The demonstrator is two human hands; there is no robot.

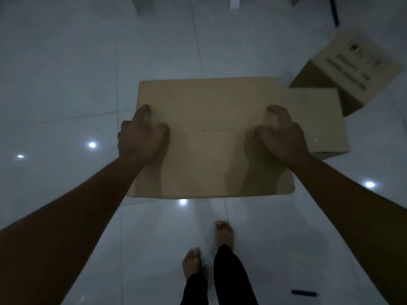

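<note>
Single head-worn wide-angle view, looking steeply down and slightly forward from standing height. Plain brown cardboard box point(211, 137) sits centre frame, near the lens. Glossy white tiled floor point(66, 62) surrounds it; bare feet point(224, 233) at bottom edge.

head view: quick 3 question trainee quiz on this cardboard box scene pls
1. True or false: the left hand and the right hand both touch the plain cardboard box.
2. Where is the printed box? A) beyond the plain box's far right corner B) on top of the plain box C) at the view's bottom left
3. What lies on the tiled floor at the bottom right of the view?
Key: 1 true; 2 A; 3 a small dark stick, perhaps a marker.
</note>
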